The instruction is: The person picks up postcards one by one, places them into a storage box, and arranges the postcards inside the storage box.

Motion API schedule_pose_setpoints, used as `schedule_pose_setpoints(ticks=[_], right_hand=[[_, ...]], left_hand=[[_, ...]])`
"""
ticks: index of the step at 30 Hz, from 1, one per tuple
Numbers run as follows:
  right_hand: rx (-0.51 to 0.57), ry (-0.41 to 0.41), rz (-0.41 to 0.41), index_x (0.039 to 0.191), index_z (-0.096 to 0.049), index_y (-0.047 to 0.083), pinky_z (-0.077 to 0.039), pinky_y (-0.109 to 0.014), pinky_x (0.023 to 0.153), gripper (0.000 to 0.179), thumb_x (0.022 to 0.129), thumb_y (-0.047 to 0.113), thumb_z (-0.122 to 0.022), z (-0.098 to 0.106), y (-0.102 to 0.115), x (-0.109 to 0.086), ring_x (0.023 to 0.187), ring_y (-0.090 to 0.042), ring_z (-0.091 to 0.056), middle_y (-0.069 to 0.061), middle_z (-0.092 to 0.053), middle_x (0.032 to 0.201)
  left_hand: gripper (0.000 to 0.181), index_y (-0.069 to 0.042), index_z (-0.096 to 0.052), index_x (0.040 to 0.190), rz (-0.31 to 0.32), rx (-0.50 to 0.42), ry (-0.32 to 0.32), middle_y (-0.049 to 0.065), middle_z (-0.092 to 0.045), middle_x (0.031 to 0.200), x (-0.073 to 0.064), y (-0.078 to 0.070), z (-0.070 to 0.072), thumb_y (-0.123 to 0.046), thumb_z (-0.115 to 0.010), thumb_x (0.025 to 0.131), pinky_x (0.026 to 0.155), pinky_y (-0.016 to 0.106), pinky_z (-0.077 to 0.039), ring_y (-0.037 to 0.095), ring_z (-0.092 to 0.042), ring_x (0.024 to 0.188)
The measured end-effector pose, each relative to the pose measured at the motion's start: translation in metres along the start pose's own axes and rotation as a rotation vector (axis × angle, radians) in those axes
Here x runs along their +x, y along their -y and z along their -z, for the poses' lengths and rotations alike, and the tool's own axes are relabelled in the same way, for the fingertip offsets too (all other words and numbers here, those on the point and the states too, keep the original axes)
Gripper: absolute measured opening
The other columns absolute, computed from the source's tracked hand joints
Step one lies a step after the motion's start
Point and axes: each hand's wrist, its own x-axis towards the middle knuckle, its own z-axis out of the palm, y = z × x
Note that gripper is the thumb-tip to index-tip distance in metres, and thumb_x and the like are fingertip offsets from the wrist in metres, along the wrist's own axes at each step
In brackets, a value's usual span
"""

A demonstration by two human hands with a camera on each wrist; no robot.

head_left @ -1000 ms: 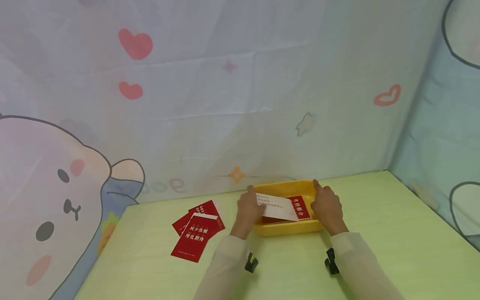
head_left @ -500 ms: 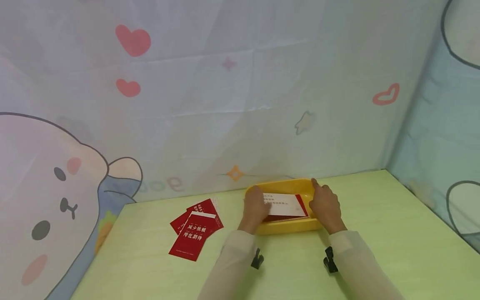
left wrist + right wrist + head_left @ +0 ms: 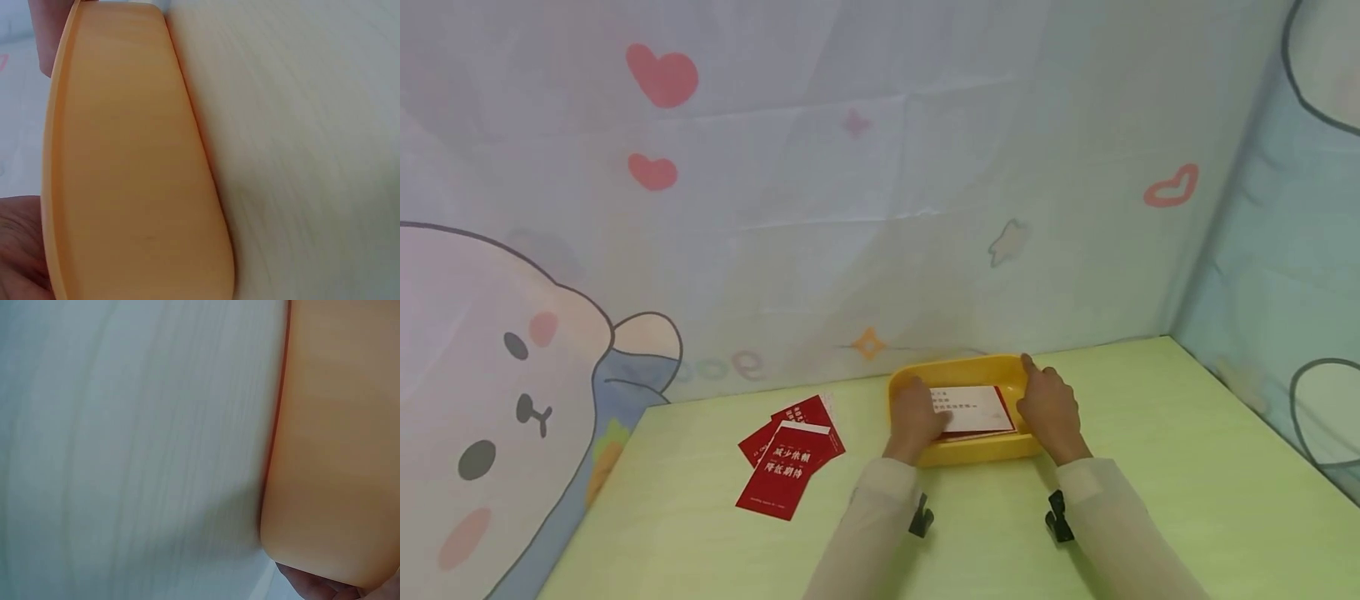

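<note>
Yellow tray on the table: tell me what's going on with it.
A person's right hand grips the right end of the yellow tray. Their left hand is inside it, at the left end of a white card lying there. Red cards lie overlapping on the table, left of the tray.

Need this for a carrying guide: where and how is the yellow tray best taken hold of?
Probably hold the yellow tray by its rim at both short ends, one hand from each side. It lies lengthwise across the person's front, its raised walls offering something to grip; the right hand grips its right end.
</note>
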Motion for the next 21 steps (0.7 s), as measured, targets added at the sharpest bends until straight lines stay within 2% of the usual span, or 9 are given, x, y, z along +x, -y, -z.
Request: schedule_pose_setpoints(ticks=[4,9,13,21], right_hand=[[0.003,-0.007,0.013,0.152,-0.034,0.000,-0.059,-0.051,0.066,0.066,0.091,0.001,-0.058,-0.003,-0.001,0.000,0.072,-0.035,-0.062,-0.035,-0.056,0.118],[0.015,-0.010,0.021,0.152,-0.034,0.001,-0.057,-0.045,0.057,0.065,0.091,0.001,-0.056,-0.005,-0.004,0.001,0.065,-0.030,-0.058,-0.035,-0.056,0.116],[0.013,-0.017,0.023,0.152,-0.034,0.001,-0.057,-0.047,0.058,0.065,0.091,0.001,-0.056,-0.005,-0.005,0.002,0.068,-0.033,-0.060,-0.035,-0.056,0.117],[0.000,-0.017,0.008,0.152,-0.035,0.001,-0.059,-0.053,0.068,0.065,0.091,0.001,-0.057,-0.002,-0.003,0.002,0.078,-0.039,-0.064,-0.035,-0.056,0.119]], left_hand=[[0.061,0.006,-0.049,0.127,0.007,0.005,-0.011,0.018,-0.066,0.101,-0.001,0.002,-0.003,-0.025,-0.079,0.084,0.089,0.038,-0.055,0.026,-0.063,0.090],[0.070,0.008,-0.044,0.138,0.050,0.002,-0.008,0.024,-0.062,0.118,-0.002,0.002,-0.010,-0.027,-0.076,0.087,0.097,0.045,-0.053,0.034,-0.061,0.108],[0.071,0.007,-0.042,0.140,0.075,0.026,-0.017,0.026,-0.059,0.124,-0.003,-0.002,-0.012,-0.028,-0.076,0.088,0.099,0.047,-0.051,0.036,-0.058,0.113],[0.070,0.005,-0.046,0.137,0.086,0.062,-0.032,0.022,-0.061,0.118,-0.002,-0.004,-0.014,-0.030,-0.078,0.085,0.095,0.045,-0.053,0.034,-0.058,0.107]])
